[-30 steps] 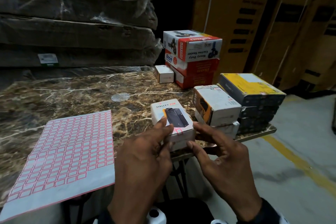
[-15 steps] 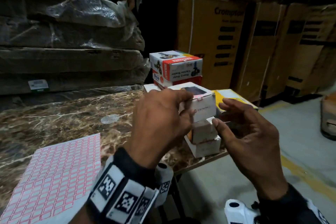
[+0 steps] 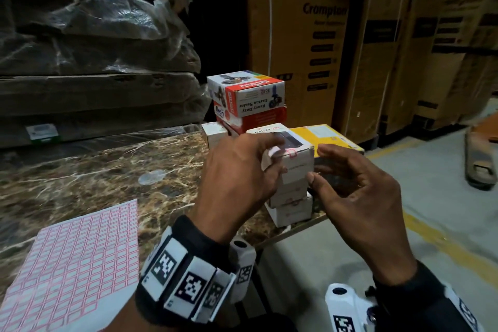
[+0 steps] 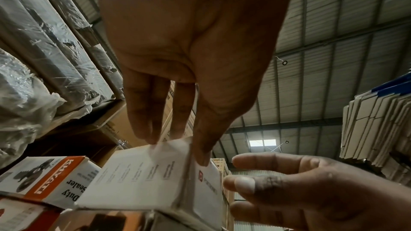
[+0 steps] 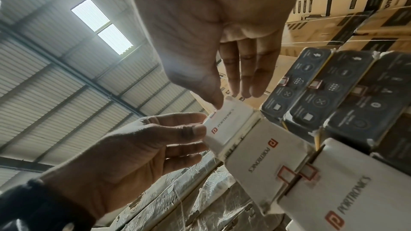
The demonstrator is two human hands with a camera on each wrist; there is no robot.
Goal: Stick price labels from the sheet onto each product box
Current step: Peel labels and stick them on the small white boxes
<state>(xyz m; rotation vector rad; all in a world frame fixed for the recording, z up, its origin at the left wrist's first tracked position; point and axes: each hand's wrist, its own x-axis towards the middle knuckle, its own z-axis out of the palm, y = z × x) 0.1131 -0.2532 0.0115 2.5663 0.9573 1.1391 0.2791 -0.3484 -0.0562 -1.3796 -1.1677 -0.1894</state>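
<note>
Your left hand [image 3: 237, 178] grips the small white cardboard product box [image 3: 292, 155] printed "HALLEY": the fingers curl over its top and the thumb presses its near face. In the left wrist view the fingertips [image 4: 146, 134] sit on the box's upper edge and the thumb lies along its corner. The box rests on top of two more white cardboard boxes [image 3: 292, 203], stacked directly beneath your left fingers at the table's edge. A red-bordered price label [image 3: 291, 153] wraps over the held box's top front edge, just right of your left fingertips.

Your right hand [image 3: 358, 191] hovers just right of the box with fingers loosely curved and holding nothing. Its thumb tip lies against the box's near right corner; the right wrist view shows that thumb [image 5: 213, 97] touching the box's corner while the other fingers stay clear.

The white sheet of red-bordered price labels [image 3: 78, 264] lies flat on the brown marble-patterned table [image 3: 89, 178], well to the left of and nearer you than your left hand.

Beyond your right hand a yellow-topped dark box [image 3: 327, 135] tops a stack of dark boxes [image 5: 333, 85], each with a small label. Beyond your left hand stands a red and white carton-sealer box [image 3: 248, 96] on a red box [image 3: 262, 118].
</note>
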